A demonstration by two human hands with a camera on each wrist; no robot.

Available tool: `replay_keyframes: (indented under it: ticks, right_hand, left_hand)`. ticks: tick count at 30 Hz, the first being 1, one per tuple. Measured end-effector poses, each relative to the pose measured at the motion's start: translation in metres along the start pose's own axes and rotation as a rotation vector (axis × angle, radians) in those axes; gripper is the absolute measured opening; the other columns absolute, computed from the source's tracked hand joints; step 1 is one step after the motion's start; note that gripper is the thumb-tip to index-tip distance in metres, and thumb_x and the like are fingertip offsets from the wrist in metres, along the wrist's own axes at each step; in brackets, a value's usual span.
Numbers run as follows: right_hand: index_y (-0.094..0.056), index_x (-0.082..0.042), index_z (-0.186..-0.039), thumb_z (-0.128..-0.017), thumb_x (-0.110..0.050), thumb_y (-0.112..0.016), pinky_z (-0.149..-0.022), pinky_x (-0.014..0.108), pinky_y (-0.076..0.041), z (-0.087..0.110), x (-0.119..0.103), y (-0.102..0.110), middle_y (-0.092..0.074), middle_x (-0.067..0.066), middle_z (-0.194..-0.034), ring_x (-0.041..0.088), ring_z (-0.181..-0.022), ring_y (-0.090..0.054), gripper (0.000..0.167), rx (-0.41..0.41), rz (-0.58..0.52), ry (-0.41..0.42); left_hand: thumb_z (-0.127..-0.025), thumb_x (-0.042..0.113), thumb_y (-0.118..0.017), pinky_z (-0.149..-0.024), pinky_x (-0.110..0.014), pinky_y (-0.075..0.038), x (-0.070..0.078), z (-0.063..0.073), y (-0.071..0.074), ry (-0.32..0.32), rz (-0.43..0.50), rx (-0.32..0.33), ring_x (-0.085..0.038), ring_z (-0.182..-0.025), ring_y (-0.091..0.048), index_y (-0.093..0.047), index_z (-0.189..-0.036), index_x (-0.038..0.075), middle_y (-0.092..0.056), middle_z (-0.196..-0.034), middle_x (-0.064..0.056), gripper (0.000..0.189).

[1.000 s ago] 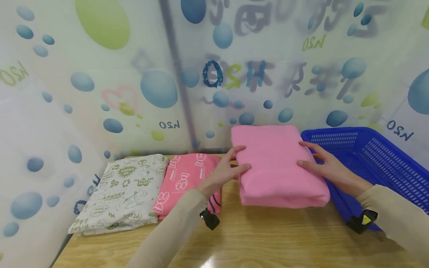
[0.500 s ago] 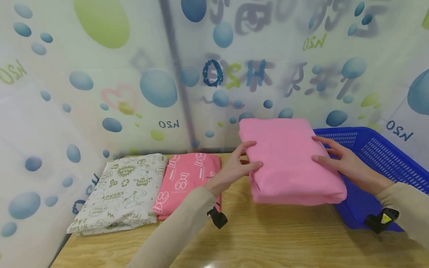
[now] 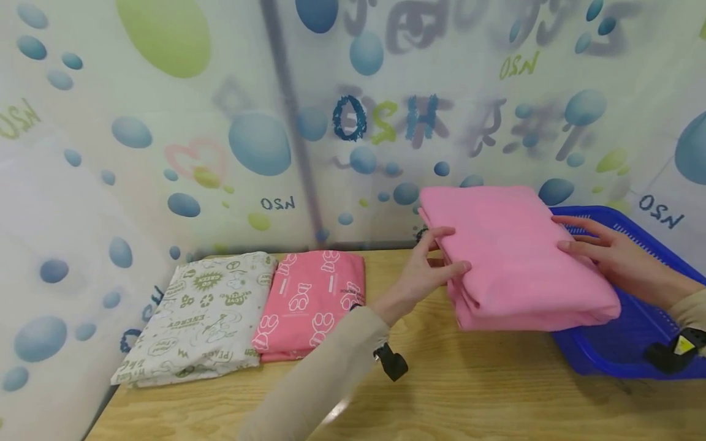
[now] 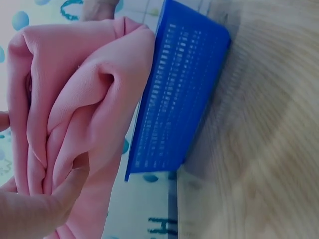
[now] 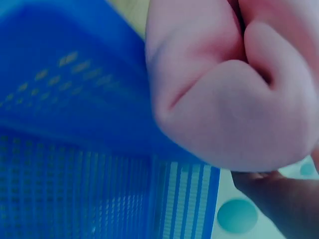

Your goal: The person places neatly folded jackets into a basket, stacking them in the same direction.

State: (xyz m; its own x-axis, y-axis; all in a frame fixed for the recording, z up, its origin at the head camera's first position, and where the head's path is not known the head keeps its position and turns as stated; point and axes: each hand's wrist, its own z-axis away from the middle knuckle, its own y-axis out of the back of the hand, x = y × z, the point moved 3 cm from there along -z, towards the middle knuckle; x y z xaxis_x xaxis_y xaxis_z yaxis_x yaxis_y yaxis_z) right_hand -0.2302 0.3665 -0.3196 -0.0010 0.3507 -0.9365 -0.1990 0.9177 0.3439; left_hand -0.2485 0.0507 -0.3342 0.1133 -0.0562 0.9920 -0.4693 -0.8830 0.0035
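Observation:
A thick folded pink cloth (image 3: 518, 251), its kind of garment not shown, is held up between both hands, above the table and partly over the near left rim of a blue basket (image 3: 595, 355). The left hand (image 3: 421, 275) grips its left side, thumb on the top face. On the opposite side the right hand (image 3: 623, 254) holds the edge, with fingers and thumb at the cloth. In the left wrist view, folded layers of the pink cloth (image 4: 99, 84) show above the thumb. The right wrist view has the rounded folded end of the cloth (image 5: 239, 109) beside the basket wall (image 5: 75, 94).
On the wooden table (image 3: 419, 392), a folded white cloth (image 3: 204, 312) with green print lies at the left. Beside it lies a folded pink printed cloth (image 3: 309, 300). A patterned curtain (image 3: 364, 122) hangs behind the table.
Both hands have carried the folded pink cloth to the right and slightly up, from beside the basket to partly over it. The two cloths at the left have stayed put.

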Motion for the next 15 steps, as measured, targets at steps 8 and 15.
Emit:
replay_keyframes:
  ticks: [8, 15]
  right_hand:
    - [-0.029, -0.038, -0.149, -0.104, -0.021, -0.046, -0.067, 0.039, -0.055, 0.006, 0.011, 0.031, -0.046, -0.025, -0.117, 0.016, -0.089, -0.066, 0.051, 0.043, 0.05, -0.047]
    - [-0.025, -0.042, -0.149, -0.104, -0.027, -0.045, -0.065, 0.038, -0.056, 0.013, 0.021, 0.056, -0.043, -0.029, -0.111, 0.012, -0.084, -0.065, 0.051, 0.088, 0.1, -0.115]
  left_hand:
    - [-0.088, 0.009, -0.072, -0.074, -0.028, -0.054, -0.007, -0.01, -0.029, 0.002, 0.113, 0.015, -0.012, -0.093, -0.057, -0.049, -0.133, 0.025, -0.046, -0.118, 0.005, 0.053]
    - [-0.088, 0.006, -0.07, -0.073, -0.024, -0.053, -0.009, -0.02, -0.061, -0.017, 0.184, 0.069, -0.009, -0.093, -0.058, -0.051, -0.133, 0.019, -0.051, -0.113, 0.008, 0.051]
